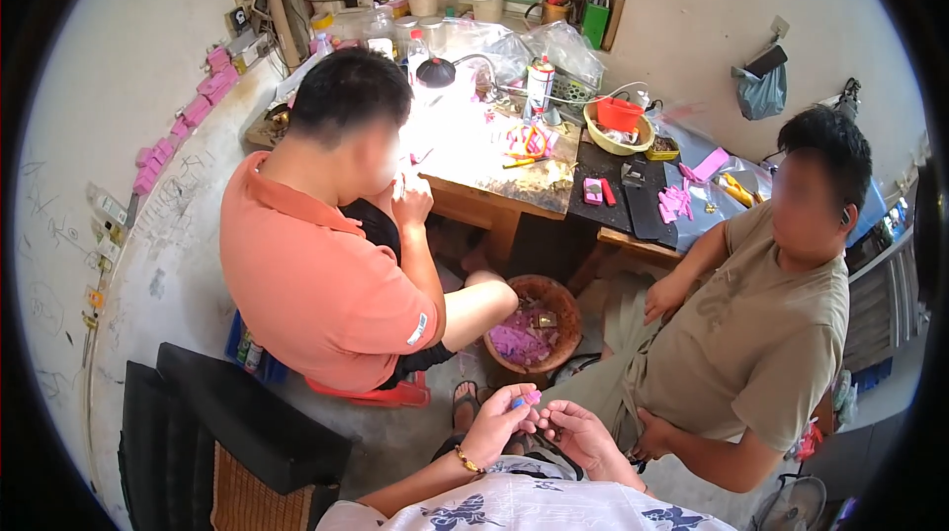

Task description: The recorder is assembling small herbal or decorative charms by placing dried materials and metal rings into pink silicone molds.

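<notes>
At the bottom middle my left hand (493,426) pinches a small pink and blue piece (531,398) between thumb and fingers. Its exact kind is too small to make out. Close beside it, my right hand (585,435) has thumb and fingertips drawn together. Whatever those fingertips hold, if anything, cannot be made out. Both hands are in front of my patterned white shirt (539,504). Just beyond them stands a round brown tub (567,338) with pink shavings (522,341) in it.
A person in an orange shirt (306,264) sits left at a lit, cluttered workbench (465,175); another in an olive shirt (741,333) is close on my right. Pink blocks (675,203) lie on the dark table. A black chair (247,412) stands lower left, a fan (793,503) lower right.
</notes>
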A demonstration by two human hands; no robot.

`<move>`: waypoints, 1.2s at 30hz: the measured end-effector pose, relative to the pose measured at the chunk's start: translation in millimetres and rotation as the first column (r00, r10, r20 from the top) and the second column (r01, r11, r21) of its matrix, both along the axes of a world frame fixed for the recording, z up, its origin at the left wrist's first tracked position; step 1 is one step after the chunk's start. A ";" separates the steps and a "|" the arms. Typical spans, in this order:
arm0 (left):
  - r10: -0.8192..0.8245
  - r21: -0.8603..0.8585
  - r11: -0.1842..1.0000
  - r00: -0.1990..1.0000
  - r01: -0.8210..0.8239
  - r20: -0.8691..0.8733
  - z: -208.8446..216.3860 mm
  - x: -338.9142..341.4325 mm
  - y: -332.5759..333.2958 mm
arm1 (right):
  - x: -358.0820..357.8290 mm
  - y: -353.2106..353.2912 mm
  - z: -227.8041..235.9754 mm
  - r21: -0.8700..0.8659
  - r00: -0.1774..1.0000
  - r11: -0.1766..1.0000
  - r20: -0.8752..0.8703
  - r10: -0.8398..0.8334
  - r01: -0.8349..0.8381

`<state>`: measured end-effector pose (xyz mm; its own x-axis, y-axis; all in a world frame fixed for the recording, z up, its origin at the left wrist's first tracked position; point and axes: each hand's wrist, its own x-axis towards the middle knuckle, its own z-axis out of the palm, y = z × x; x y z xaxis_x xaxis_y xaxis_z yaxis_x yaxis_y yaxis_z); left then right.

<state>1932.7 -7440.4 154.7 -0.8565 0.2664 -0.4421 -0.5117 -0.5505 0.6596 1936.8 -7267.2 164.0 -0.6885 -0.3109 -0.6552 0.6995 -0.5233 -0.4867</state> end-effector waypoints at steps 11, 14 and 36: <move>-0.027 -0.201 0.980 0.985 -0.007 -0.168 -6.3 47.1 32.4 | 36.4 24.8 -4.0 -0.099 1.000 0.995 -0.003 0.009 -0.009; 0.025 -0.216 0.974 0.976 -0.073 -0.216 -8.1 60.3 41.4 | 47.0 27.3 -5.4 -0.116 1.000 0.993 -0.008 0.016 -0.017; -0.469 -0.776 0.629 0.769 -0.054 -0.434 12.6 37.9 -89.8 | 52.7 -109.5 -9.6 -0.100 0.994 0.989 0.007 -0.113 0.113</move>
